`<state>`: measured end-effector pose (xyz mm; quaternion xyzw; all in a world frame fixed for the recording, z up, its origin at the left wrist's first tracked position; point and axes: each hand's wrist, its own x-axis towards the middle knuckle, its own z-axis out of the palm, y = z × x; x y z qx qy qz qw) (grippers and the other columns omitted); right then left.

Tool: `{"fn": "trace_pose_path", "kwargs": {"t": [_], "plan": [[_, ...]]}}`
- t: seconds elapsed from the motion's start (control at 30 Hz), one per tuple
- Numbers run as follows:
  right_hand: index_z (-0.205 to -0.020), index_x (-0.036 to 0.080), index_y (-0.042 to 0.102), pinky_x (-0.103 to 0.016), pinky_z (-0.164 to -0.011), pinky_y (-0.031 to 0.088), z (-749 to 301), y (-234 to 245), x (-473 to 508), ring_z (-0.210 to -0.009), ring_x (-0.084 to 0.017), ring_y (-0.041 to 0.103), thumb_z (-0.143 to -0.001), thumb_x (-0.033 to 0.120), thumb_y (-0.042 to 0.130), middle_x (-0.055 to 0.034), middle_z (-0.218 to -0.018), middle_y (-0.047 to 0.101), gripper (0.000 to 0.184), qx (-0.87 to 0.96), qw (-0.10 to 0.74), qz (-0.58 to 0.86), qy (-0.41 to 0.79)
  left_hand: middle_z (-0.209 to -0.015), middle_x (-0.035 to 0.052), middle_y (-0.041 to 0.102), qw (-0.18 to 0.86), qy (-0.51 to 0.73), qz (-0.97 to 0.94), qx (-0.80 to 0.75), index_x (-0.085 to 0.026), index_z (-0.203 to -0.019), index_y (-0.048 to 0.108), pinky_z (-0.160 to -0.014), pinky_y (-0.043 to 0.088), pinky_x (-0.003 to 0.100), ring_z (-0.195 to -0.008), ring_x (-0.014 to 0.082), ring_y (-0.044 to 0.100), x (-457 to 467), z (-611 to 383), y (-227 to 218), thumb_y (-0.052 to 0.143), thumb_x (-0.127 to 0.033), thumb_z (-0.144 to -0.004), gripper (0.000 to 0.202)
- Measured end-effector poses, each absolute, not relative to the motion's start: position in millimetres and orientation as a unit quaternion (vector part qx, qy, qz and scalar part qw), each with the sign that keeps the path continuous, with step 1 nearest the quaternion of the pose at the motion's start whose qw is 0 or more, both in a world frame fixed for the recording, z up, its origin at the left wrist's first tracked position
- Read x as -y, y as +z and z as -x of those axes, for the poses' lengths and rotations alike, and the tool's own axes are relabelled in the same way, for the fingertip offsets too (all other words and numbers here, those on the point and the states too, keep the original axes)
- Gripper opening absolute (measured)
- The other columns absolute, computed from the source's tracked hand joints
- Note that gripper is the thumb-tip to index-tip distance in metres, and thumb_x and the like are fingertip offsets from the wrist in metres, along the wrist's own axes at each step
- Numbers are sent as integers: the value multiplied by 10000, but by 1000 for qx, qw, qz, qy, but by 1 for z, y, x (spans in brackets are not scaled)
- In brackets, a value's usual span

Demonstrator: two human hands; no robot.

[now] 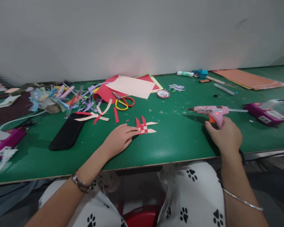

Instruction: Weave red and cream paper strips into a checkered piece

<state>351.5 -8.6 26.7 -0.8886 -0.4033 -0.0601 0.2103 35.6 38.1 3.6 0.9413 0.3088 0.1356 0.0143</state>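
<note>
A small woven paper piece in red and cream lies on the green table, shaped like a fish with pointed strip ends. At its left edge, my left hand pinches it with the fingers close together; the thumb is partly hidden. Over to the right, my right hand is wrapped round the handle of a pink hot glue gun. Its nozzle points left, a clear glue stick sticks out of the back, and a small red light glows on its side. The nozzle is well apart from the woven piece.
Yellow-and-red scissors lie beyond my left hand, by loose paper strips and paper sheets. A black phone is at left. Purple power strips sit at both sides. A round tin and glue tube stand farther back.
</note>
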Motion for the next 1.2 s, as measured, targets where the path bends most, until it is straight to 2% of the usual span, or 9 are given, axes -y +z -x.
{"fn": "trace_pose_path", "kwargs": {"t": [0.3,0.6,0.77,0.87,0.93,1.0,1.07,1.1,1.2], "plan": [[-738,196,443,-253,-493,246,-352,27,8,-617,-190,475,-700,385,494,-52,-731,538,199,405,192,891,-65,-1107,95,567,10,168,-933,-317,-189,-1027,590,-862,432,382,-1020,198,514,-37,-37,6,346,-94,-791,353],[-805,162,526,-274,-501,300,-355,21,5,-680,-229,503,-726,420,448,-80,-760,545,281,430,161,883,-103,-1072,72,585,-7,150,-935,-320,-204,-1016,591,-954,328,471,-1029,189,508,-36,-37,7,322,-84,-780,377],[-910,94,561,-331,-609,376,-357,18,3,-806,-283,503,-720,418,475,-143,-843,549,385,455,136,871,-122,-1045,59,602,36,163,-927,-335,-205,-1073,543,-990,274,465,-1004,161,527,-33,-36,7,294,-95,-794,390],[-992,35,546,-386,-719,389,-358,18,7,-909,-309,478,-693,405,520,-191,-922,536,476,463,185,857,-130,-1000,36,621,84,193,-910,-358,-197,-1146,458,-1009,257,438,-970,131,546,-32,-37,8,278,-93,-795,408],[-1041,13,516,-409,-786,376,-354,23,11,-970,-309,457,-702,386,506,-210,-964,527,504,457,268,832,-165,-967,32,624,107,223,-893,-376,-192,-1147,438,-999,276,432,-945,133,555,-31,-37,9,290,-106,-792,394],[-1050,32,503,-402,-807,380,-344,30,14,-964,-281,473,-739,350,445,-193,-957,540,448,470,358,784,-188,-951,46,615,112,256,-875,-394,-181,-1109,456,-961,328,425,-932,153,555,-32,-38,10,314,-130,-786,356],[-996,90,527,-371,-773,410,-324,38,11,-856,-232,528,-765,288,384,-140,-879,578,336,549,395,724,-133,-948,65,604,110,287,-859,-410,-169,-1068,473,-906,382,408,-930,174,549,-33,-38,10,334,-147,-775,324],[-957,122,545,-355,-759,422,-311,42,7,-810,-208,549,-772,259,366,-115,-861,597,291,621,380,681,-70,-945,72,600,111,299,-852,-415,-164,-1053,476,-881,400,400,-925,182,548,-34,-38,9,341,-153,-769,315],[-1101,158,505,-328,-883,365,-268,47,-12,-1052,-185,481,-777,147,345,-100,-1143,540,361,792,233,559,73,-930,92,591,115,321,-840,-422,-137,-1040,477,-842,424,390,-904,198,549,-36,-37,7,356,-165,-756,309]]}}
